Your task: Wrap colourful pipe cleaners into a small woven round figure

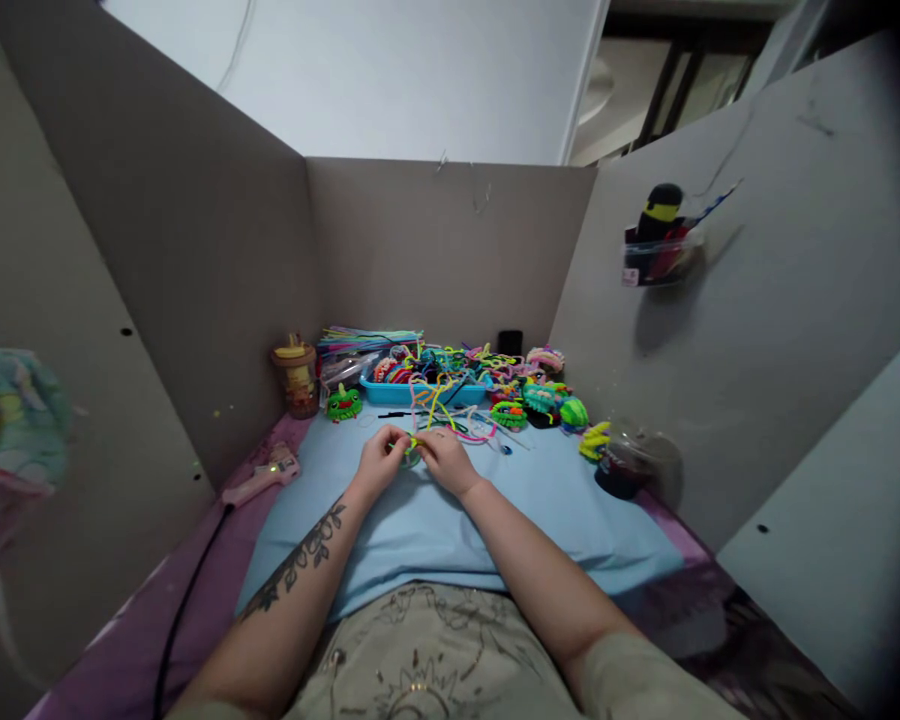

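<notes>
My left hand [379,458] and my right hand [444,456] meet over a light blue cloth [495,520], both pinched closed on a small piece made of a yellow-green pipe cleaner [412,443]. Looped pipe cleaners in yellow, pink and blue [442,405] rise just behind my fingers. A blue tray [390,393] heaped with colourful pipe cleaners stands beyond them.
Finished fuzzy pieces lie around the tray: a green one [343,403] on the left, others [562,410] on the right. A pink glue gun [266,475] with a black cord lies left. A lidded cup [298,378] stands at the back left. Grey partition walls enclose the desk.
</notes>
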`<action>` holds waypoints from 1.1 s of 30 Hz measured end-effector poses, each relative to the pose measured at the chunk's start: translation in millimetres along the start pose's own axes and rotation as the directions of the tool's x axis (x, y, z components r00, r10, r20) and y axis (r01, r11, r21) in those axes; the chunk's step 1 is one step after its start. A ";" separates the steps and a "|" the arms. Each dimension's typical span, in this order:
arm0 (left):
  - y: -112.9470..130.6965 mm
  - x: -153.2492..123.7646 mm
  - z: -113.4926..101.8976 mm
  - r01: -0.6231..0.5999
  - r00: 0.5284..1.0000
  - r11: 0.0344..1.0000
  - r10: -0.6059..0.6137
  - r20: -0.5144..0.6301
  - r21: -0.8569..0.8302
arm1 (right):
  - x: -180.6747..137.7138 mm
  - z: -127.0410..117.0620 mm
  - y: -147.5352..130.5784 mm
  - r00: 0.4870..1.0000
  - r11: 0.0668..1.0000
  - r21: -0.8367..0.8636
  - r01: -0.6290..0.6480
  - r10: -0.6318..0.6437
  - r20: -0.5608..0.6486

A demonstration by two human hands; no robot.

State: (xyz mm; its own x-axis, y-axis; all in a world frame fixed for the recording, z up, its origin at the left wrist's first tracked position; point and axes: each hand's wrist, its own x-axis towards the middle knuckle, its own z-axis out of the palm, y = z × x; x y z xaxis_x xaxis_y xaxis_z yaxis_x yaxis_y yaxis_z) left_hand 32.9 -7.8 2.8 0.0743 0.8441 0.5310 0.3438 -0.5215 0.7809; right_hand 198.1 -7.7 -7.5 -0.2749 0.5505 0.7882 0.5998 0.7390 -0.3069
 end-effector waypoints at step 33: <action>-35.0 27.8 -22.8 -0.181 0.916 0.953 0.073 0.395 0.244 | -8.0 6.7 15.2 0.973 0.972 0.044 -0.229 0.228 0.037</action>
State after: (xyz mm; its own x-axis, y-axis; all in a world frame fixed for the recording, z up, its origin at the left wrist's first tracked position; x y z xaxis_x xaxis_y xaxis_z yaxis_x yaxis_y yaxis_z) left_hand 1.6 31.1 -2.2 0.4632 0.7842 0.4129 0.5429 -0.6193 0.5672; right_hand 204.4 1.8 -22.1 -0.1584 0.7184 0.6774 0.6136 0.6091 -0.5025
